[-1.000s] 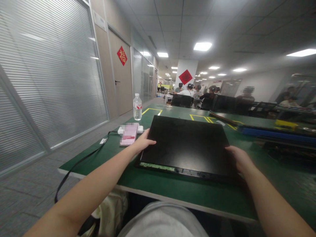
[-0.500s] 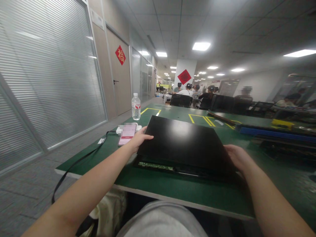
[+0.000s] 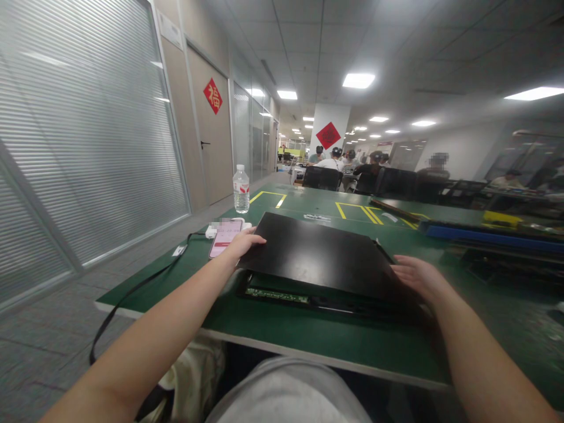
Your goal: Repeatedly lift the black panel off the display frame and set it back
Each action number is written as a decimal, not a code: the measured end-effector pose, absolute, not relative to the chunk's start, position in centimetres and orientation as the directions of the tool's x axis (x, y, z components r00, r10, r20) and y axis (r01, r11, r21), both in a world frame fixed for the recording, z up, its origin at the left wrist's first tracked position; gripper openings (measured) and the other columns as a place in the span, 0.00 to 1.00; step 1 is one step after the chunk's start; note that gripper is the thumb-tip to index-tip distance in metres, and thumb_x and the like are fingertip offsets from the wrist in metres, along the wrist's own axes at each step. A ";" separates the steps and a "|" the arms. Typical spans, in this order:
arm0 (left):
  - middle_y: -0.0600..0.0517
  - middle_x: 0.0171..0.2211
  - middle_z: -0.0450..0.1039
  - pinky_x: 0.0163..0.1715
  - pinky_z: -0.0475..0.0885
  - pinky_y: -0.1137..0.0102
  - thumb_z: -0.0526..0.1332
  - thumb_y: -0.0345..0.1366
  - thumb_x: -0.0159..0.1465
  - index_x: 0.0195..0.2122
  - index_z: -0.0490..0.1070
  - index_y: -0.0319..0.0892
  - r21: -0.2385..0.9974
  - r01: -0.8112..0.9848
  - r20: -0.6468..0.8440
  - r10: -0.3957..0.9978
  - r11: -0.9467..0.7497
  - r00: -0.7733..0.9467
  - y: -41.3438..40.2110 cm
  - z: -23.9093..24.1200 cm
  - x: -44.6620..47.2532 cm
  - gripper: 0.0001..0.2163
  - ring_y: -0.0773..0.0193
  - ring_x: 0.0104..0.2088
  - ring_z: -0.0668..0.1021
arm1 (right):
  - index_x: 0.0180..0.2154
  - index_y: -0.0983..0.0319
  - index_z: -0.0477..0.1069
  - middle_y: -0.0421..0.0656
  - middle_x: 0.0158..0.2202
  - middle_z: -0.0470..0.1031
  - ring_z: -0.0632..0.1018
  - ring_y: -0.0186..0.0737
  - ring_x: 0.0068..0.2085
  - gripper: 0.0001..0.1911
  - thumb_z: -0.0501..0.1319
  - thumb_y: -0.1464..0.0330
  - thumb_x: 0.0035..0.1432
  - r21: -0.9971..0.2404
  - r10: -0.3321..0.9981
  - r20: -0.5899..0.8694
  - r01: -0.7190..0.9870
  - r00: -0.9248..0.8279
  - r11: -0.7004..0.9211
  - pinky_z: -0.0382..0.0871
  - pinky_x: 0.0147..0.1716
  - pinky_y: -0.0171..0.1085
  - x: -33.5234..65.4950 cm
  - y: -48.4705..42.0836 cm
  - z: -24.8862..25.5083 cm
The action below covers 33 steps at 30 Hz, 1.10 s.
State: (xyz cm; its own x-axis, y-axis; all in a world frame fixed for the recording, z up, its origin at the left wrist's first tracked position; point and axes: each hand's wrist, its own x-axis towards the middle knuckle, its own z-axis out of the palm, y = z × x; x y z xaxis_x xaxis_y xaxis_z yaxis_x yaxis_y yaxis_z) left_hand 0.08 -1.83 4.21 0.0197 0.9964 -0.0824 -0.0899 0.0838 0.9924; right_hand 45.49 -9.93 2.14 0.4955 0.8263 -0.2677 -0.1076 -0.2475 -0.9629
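Observation:
A thin, flat black panel [image 3: 317,252], like a display screen, is tilted over a black frame [image 3: 343,305] on the green table. Along the frame's near side runs a narrow green circuit board [image 3: 275,295]. My left hand [image 3: 247,245] grips the panel's left edge, with the thumb on top and the other fingers mostly hidden beneath. On the right edge, my right hand [image 3: 418,279] holds the panel from the side, its fingers fairly straight and partly out of sight. A gap shows between panel and frame at the near left.
A phone [image 3: 224,238] and a white item lie beyond my left hand, with a water bottle [image 3: 241,189] behind them. A black strap [image 3: 145,285] hangs over the left edge. Blue [image 3: 484,236] and black parts lie at the right. People sit in the background.
The panel has come down toward the frame and lies flatter, its far edge lower. Both hands have shifted slightly left with it, and the frame's far right edge now shows.

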 end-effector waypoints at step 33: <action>0.56 0.23 0.77 0.27 0.73 0.67 0.72 0.28 0.45 0.44 0.70 0.42 0.985 0.140 -0.097 0.994 0.103 -0.049 -2.5 3.4 0.9 0.24 0.55 0.27 0.81 | 0.27 0.59 0.73 0.49 0.24 0.79 0.76 0.44 0.27 0.04 0.65 0.67 0.45 -0.935 0.782 -0.001 0.276 0.623 -0.221 0.68 0.27 0.40 45.9 -9.9 1.5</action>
